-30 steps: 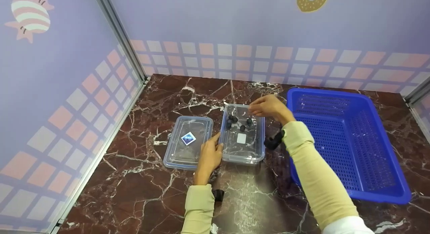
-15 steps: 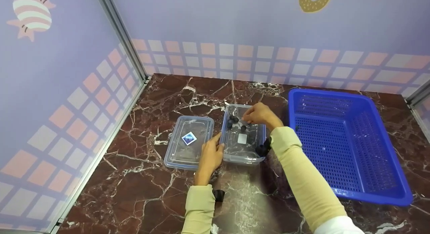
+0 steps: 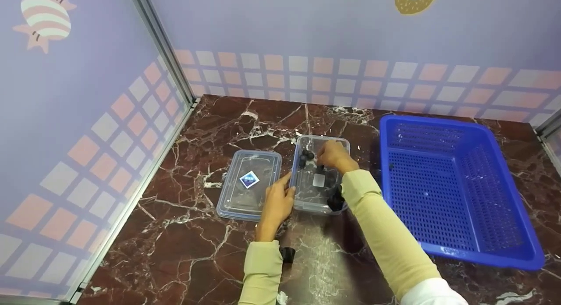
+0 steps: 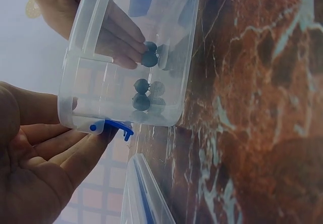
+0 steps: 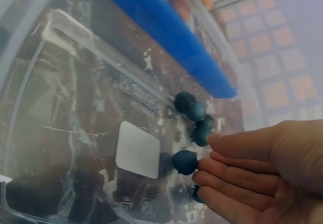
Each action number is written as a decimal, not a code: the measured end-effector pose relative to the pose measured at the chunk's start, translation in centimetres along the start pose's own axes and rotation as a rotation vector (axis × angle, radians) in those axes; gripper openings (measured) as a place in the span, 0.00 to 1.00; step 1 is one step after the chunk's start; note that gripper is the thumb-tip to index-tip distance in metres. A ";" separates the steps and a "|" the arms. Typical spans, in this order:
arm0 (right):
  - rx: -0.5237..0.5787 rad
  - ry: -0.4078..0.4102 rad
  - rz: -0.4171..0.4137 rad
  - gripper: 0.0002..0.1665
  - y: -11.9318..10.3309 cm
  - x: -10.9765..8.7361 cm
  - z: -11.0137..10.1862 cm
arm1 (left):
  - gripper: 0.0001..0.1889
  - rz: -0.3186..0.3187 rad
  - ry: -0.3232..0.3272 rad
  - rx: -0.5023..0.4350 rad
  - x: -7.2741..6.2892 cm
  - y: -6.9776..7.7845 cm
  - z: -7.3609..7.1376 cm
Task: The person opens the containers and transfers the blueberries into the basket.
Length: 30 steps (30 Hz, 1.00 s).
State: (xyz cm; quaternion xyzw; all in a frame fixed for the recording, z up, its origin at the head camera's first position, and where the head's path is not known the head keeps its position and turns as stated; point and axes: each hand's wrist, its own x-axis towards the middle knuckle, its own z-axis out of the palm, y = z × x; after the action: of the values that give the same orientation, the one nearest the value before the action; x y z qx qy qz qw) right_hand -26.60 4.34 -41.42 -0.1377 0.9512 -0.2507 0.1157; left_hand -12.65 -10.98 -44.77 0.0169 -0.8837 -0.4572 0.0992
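Observation:
A clear plastic container (image 3: 302,202) holds several dark blueberries (image 5: 184,162) near its left and middle. My left hand (image 3: 279,202) grips the container's left side, with the thumb at the rim and the fingers outside by a blue clip (image 4: 118,127). Inside the container is my right hand (image 3: 334,156), reaching down among the berries. In the right wrist view its fingers (image 5: 242,181) are fairly straight, their tips right at a blueberry, and the thumb lies close to others. A white square (image 5: 139,150) shows on the container's bottom.
To the left lies a clear lid (image 3: 236,200) with a blue edge and a blue diamond sticker (image 3: 249,179). A large blue perforated basket (image 3: 438,186) stands on the right, with a small green bit inside. Patterned walls bound the marbled table (image 3: 175,252).
My right hand has moved from the container's far right edge down and leftward to the berries inside. The left hand keeps its hold on the container's side.

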 end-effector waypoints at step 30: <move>0.268 -0.038 0.042 0.16 -0.4 -0.3 -3.9 | 0.21 0.008 0.001 0.008 0.0 0.1 -0.1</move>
State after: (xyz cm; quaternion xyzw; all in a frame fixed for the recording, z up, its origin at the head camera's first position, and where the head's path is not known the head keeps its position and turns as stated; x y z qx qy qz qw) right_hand -27.37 5.87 -37.87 -0.1058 0.9094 -0.3705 0.1564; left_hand -12.63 -10.97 -44.61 0.0139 -0.8855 -0.4532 0.1014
